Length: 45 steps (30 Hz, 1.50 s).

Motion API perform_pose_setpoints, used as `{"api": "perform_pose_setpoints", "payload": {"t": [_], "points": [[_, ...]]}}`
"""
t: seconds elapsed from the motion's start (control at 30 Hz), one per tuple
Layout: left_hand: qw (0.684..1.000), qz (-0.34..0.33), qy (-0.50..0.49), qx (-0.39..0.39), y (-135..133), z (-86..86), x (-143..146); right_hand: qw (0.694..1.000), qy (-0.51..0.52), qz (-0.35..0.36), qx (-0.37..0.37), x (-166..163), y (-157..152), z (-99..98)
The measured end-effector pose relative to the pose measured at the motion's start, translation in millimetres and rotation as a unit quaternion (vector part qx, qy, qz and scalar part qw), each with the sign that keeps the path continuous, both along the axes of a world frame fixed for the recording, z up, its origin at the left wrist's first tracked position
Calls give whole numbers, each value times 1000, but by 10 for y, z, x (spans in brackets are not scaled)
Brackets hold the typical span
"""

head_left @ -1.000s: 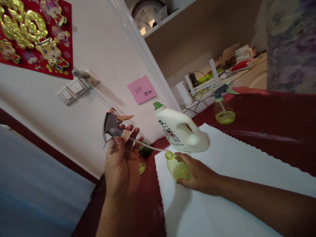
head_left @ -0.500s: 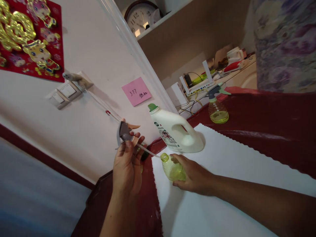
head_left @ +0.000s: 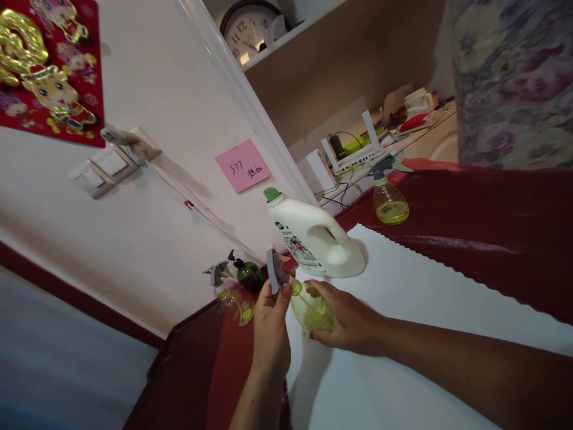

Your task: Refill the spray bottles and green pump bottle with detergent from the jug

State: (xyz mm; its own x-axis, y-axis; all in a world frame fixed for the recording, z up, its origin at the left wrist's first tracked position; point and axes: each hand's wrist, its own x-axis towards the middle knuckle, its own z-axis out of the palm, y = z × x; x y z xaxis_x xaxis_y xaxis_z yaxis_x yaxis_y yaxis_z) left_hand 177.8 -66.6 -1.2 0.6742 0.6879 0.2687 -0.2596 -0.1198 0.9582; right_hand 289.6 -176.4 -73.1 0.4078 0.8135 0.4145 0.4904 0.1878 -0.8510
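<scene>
Head view | left hand (head_left: 271,322): grip clasping grey spray head (head_left: 276,273), right up at the neck | right hand (head_left: 351,315): grip wrapped around yellow-green bottle (head_left: 310,310), long axis aiming neck-first toward left hand | bottle's over white sheet (head_left: 385,382), near its left edge, tabletop (head_left: 470,206) beneath

A pink note (head_left: 243,166) is on the wall (head_left: 165,77), a clock (head_left: 248,27) on a shelf (head_left: 298,34).

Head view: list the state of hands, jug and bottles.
left hand: gripping grey sprayer head
right hand: wrapped around yellow-green bottle
yellow-green bottle: held
grey sprayer head: at yellow-green bottle's neck; whether seated, unclear
white jug: upright
right spray bottle: upright, partly filled
left spray bottle: standing
dark green bottle: standing, partly hidden
</scene>
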Motion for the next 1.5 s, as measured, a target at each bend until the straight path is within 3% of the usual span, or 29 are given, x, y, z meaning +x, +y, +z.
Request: {"api": "perform_pose_setpoints", "payload": {"t": [0.3,0.53,0.83,0.93,1.03,1.13,1.27,1.4,1.5], "points": [[998,13,39,46,-19,4,-31,1000,4,-4,5,5,8,-5],[998,-21,37,45,-89,92,-4,1000,12,-2,2,1,0,13],[998,-15,44,43,-54,101,0,1000,-5,12,8,-7,-80,71],[997,-6,49,64,-72,125,-7,991,-25,-50,119,46,-101,254],[996,-12,41,79,-73,134,-4,968,-113,-108,196,181,-79,570],[996,-22,33,82,-49,119,9,950,-259,-59,163,338,-18,917],[996,-6,38,79,-21,106,22,939,-336,36,57,479,82,1264],[995,3,50,85,-2,89,22,937,-336,96,20,555,152,1447],[995,3,38,87,28,29,27,941,-315,120,11,579,200,1470]]}}
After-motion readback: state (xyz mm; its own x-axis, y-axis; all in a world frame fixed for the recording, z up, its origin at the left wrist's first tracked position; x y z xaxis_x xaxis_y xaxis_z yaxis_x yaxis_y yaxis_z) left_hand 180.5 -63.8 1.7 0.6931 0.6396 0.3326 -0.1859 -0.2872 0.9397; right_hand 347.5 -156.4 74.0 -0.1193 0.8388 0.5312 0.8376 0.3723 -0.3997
